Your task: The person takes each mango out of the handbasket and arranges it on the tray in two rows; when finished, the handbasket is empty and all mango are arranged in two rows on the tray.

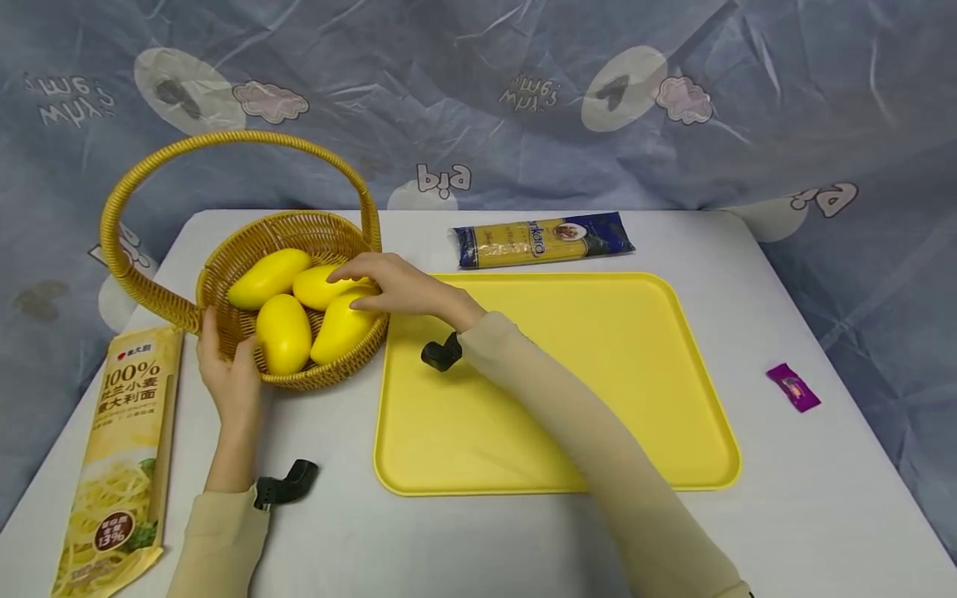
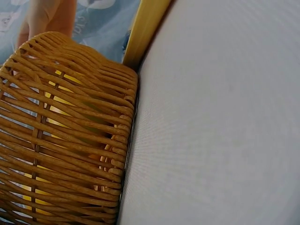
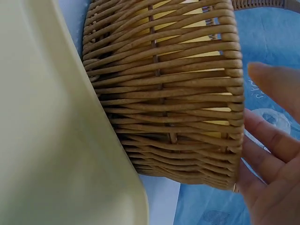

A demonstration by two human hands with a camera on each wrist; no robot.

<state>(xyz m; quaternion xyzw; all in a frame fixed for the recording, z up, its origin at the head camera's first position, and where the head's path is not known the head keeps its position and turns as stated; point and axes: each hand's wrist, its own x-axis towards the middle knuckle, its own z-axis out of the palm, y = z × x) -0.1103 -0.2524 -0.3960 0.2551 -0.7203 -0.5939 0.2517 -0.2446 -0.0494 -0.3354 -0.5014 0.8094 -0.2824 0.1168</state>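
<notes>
A wicker basket (image 1: 321, 378) with a tall arched handle stands at the left of the table. Inside it lie several yellow mangoes (image 1: 284, 336). At the basket's near left rim, my left hand (image 1: 233, 382) holds the edge between thumb and fingers. My right hand (image 1: 404, 286) reaches over the right rim with fingers and thumb spread above the right-hand mangoes; whether it touches one is unclear. In the right wrist view, the right hand (image 3: 272, 164) shows beyond the woven wall, thumb apart from the fingers. The left wrist view mostly shows the basket's side (image 2: 65, 126).
A yellow tray (image 1: 553, 390) lies right of the basket, beneath my right forearm. Behind it is a blue-ended pasta packet (image 1: 534, 241). A long spaghetti packet (image 1: 120, 448) lies at the left edge, and a small purple wrapped packet (image 1: 794, 387) at the right.
</notes>
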